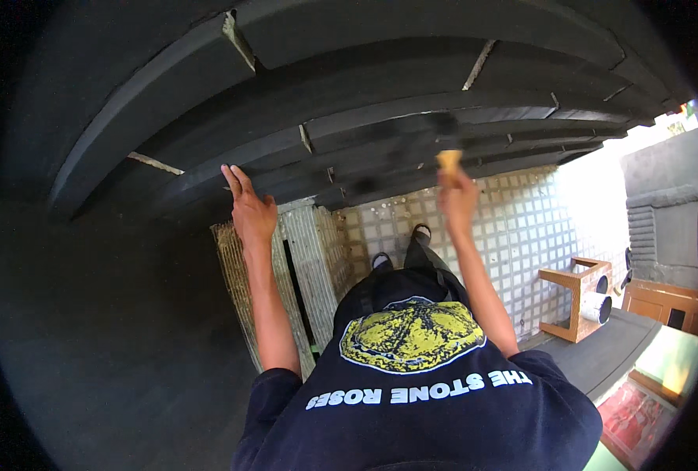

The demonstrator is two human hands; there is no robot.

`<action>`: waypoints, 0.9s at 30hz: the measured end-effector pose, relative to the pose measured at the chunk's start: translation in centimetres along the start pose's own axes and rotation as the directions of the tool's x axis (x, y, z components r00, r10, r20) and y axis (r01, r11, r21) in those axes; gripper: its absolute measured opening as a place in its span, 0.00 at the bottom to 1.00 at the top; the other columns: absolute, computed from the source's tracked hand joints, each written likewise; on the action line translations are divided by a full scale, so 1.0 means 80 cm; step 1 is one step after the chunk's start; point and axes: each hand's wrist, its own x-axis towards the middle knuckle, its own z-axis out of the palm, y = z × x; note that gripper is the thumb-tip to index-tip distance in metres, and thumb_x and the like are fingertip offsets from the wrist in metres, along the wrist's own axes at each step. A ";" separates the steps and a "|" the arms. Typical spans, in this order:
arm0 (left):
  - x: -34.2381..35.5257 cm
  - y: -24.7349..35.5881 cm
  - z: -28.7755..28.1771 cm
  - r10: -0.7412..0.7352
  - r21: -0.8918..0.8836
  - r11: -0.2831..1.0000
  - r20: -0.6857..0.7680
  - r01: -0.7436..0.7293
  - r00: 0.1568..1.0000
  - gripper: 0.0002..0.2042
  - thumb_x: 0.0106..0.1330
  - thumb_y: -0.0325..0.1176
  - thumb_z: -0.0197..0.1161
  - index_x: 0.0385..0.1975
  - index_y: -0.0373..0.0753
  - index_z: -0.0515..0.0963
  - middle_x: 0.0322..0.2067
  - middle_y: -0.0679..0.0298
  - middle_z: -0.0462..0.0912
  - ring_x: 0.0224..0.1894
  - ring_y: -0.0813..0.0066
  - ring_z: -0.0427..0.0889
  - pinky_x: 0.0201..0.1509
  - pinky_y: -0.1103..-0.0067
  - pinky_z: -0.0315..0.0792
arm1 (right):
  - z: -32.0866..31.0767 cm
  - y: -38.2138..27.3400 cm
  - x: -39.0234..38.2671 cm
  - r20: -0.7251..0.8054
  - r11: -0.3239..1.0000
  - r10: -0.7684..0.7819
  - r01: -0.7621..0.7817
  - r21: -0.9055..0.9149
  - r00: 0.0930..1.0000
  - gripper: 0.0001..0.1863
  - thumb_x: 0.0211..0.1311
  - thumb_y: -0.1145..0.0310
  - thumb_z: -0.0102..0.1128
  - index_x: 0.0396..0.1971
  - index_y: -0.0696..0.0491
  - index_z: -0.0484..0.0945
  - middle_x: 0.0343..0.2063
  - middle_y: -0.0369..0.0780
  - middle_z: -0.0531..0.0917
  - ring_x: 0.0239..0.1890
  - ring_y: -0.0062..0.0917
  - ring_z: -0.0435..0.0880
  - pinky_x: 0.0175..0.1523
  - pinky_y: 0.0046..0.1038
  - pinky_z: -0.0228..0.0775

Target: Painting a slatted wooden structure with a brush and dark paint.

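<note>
Head view: right hand (pixel 457 200) holds a yellow-handled brush (pixel 448 159), likely light, best gripped there; left hand (pixel 252 212) looks empty, fingers out.

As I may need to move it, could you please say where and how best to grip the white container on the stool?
Probably around the curved wall of the white container, from the left: that side shows unobstructed, while its dark end faces right.
</note>
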 end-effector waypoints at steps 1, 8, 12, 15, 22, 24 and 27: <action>0.001 -0.002 0.007 0.028 0.007 1.000 -0.030 -0.028 0.999 0.44 0.55 0.28 0.64 0.72 0.31 0.49 0.76 0.50 0.41 0.45 0.39 0.83 0.42 0.60 0.80 | 0.029 0.001 -0.012 0.100 0.993 -0.026 0.037 -0.115 0.995 0.06 0.69 0.68 0.61 0.39 0.52 0.82 0.17 0.24 0.69 0.15 0.08 0.63 0.18 0.18 0.49; 0.000 0.026 0.002 -0.115 0.115 0.987 0.021 0.112 0.993 0.46 0.58 0.33 0.64 0.74 0.34 0.43 0.76 0.49 0.40 0.45 0.38 0.83 0.42 0.59 0.80 | 0.095 0.015 -0.059 0.622 0.912 -0.199 0.376 -0.166 0.758 0.14 0.67 0.67 0.63 0.50 0.53 0.84 0.18 0.25 0.72 0.17 0.08 0.65 0.20 0.19 0.52; -0.001 0.024 0.000 -0.111 0.106 0.989 0.031 0.107 0.993 0.45 0.59 0.33 0.63 0.74 0.33 0.44 0.76 0.49 0.41 0.46 0.37 0.82 0.42 0.58 0.80 | 0.078 -0.016 -0.041 0.517 0.981 0.118 -0.018 -0.195 0.848 0.13 0.65 0.66 0.65 0.49 0.50 0.85 0.19 0.26 0.75 0.16 0.07 0.65 0.19 0.16 0.53; -0.003 0.011 0.010 -0.037 0.084 0.996 -0.064 0.042 0.997 0.42 0.59 0.31 0.61 0.72 0.29 0.47 0.76 0.47 0.42 0.38 0.37 0.83 0.38 0.59 0.80 | 0.010 -0.037 0.013 0.304 0.981 0.194 -0.181 -0.070 0.933 0.12 0.65 0.66 0.65 0.47 0.52 0.85 0.21 0.28 0.78 0.15 0.07 0.65 0.17 0.15 0.50; -0.003 0.008 0.014 0.024 0.068 0.998 -0.112 -0.016 0.993 0.40 0.60 0.28 0.59 0.72 0.28 0.48 0.75 0.45 0.43 0.39 0.36 0.83 0.38 0.58 0.80 | -0.132 -0.001 0.094 -0.359 0.983 0.056 0.012 0.184 0.932 0.06 0.67 0.70 0.59 0.38 0.55 0.83 0.22 0.31 0.78 0.16 0.09 0.66 0.18 0.14 0.52; -0.005 0.005 0.016 0.027 0.083 0.996 -0.112 -0.018 0.993 0.39 0.60 0.28 0.58 0.71 0.27 0.48 0.75 0.44 0.43 0.39 0.36 0.83 0.38 0.58 0.80 | -0.121 -0.034 0.078 -0.350 0.989 0.006 0.045 0.138 0.937 0.07 0.67 0.69 0.59 0.34 0.55 0.83 0.20 0.29 0.76 0.16 0.09 0.65 0.18 0.15 0.51; 0.000 0.016 0.018 0.026 0.090 0.996 -0.110 -0.016 0.994 0.38 0.60 0.27 0.57 0.70 0.25 0.49 0.74 0.42 0.43 0.39 0.35 0.83 0.37 0.58 0.81 | -0.100 -0.014 0.073 -0.089 0.989 0.059 -0.070 -0.128 0.994 0.09 0.67 0.70 0.60 0.44 0.52 0.84 0.19 0.27 0.75 0.17 0.08 0.66 0.19 0.15 0.51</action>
